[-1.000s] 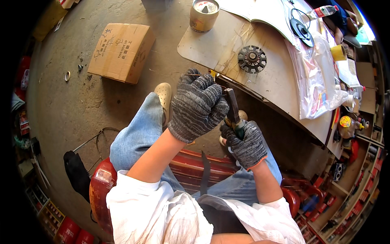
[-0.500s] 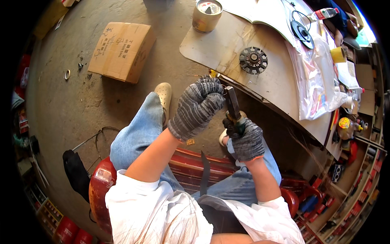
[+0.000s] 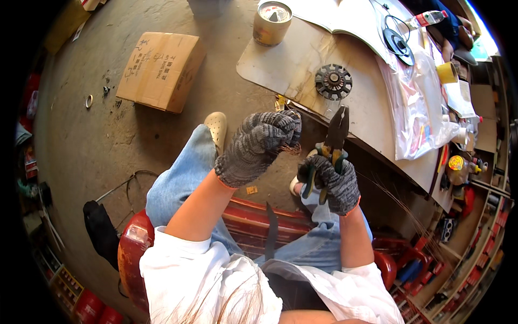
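My left hand, in a grey knitted glove, is closed around a small bundle of copper-coloured wire, whose loose ends stick out beside the fingers. The rest of the bundle is hidden in the fist. In my right hand, gloved the same way, is a pair of pliers with dark jaws and green-and-yellow handles. Its jaws point up and away, apart from the wire. Beyond the pliers, a round black slotted motor core lies flat on the table.
On the table stand a gold tin, an open book, a black disc with a cord and clear plastic bags. A cardboard box sits on the floor at left. Parts shelves line the right.
My right hand has shifted slightly right and turned the pliers, so the jaws have swung away from my left hand. The copper wire ends now show below my left fist.
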Action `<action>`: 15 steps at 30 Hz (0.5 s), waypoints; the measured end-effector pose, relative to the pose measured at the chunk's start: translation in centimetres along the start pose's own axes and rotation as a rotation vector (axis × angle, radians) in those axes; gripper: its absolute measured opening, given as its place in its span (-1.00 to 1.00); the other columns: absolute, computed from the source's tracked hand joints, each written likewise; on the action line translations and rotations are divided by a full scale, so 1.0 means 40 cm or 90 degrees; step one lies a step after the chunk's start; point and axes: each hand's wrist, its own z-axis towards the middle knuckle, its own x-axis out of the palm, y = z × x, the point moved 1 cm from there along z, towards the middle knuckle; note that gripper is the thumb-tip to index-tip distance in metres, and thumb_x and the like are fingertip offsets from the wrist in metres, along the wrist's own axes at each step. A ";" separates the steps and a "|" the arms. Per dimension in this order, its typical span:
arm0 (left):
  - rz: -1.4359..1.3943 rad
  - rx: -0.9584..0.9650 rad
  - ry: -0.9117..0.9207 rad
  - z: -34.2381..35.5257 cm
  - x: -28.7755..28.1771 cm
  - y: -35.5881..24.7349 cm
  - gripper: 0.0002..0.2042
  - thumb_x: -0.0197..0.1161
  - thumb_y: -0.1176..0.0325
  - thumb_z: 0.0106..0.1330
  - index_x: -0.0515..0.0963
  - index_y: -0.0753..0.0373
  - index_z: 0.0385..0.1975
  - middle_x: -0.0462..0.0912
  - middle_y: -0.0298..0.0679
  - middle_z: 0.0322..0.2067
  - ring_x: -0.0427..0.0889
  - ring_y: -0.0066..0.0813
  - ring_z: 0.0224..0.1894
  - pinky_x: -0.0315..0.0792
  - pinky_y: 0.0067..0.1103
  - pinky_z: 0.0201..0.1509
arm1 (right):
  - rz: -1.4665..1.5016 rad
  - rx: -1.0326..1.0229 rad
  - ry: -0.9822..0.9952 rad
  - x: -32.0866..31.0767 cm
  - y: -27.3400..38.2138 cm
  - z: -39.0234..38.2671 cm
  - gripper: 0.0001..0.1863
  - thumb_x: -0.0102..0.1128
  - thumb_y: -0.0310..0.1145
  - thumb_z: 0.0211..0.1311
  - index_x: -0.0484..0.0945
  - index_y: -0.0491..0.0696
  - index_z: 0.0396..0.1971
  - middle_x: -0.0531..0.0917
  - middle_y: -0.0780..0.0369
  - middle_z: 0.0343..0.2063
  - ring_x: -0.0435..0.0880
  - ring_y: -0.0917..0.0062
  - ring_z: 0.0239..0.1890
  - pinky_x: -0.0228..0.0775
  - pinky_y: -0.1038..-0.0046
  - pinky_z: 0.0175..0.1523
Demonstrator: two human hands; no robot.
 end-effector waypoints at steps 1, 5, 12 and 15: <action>0.096 0.053 -0.004 0.001 -0.001 0.002 -0.78 0.18 0.67 -0.19 0.39 0.31 -0.49 0.47 -0.20 -0.46 0.45 -0.32 -0.36 0.38 -0.45 -0.16 | 0.077 0.045 -0.031 0.019 0.018 -0.004 -0.74 0.16 -0.41 0.14 0.53 -0.09 -0.15 0.60 0.33 -0.45 0.49 0.71 -0.54 0.34 0.68 -0.43; 0.007 0.012 -0.053 -0.007 0.010 0.010 -0.82 0.17 0.65 -0.14 0.35 0.32 -0.53 0.41 -0.22 -0.54 0.40 -0.32 -0.40 0.37 -0.42 -0.15 | 0.023 0.034 -0.016 0.047 0.046 -0.015 -0.72 0.19 -0.42 0.12 0.52 -0.08 -0.14 0.59 0.34 -0.43 0.49 0.75 -0.54 0.35 0.67 -0.45; -0.149 -0.129 -0.064 -0.008 0.012 0.007 -0.92 0.04 0.51 0.13 0.40 0.39 -0.52 0.49 -0.19 -0.48 0.46 -0.29 -0.34 0.31 -0.37 0.09 | -0.070 -0.044 -0.010 0.058 0.068 -0.026 -0.74 0.24 -0.43 0.07 0.53 -0.08 -0.19 0.59 0.34 -0.46 0.50 0.75 -0.53 0.38 0.66 -0.44; -0.115 -0.141 -0.069 -0.005 0.017 0.002 -0.91 0.06 0.50 0.14 0.45 0.41 -0.45 0.53 -0.17 -0.43 0.50 -0.26 -0.26 0.27 -0.37 0.14 | -0.112 -0.058 -0.004 0.056 0.066 -0.027 -0.74 0.26 -0.41 0.06 0.52 -0.09 -0.21 0.58 0.32 -0.47 0.51 0.73 -0.53 0.38 0.66 -0.44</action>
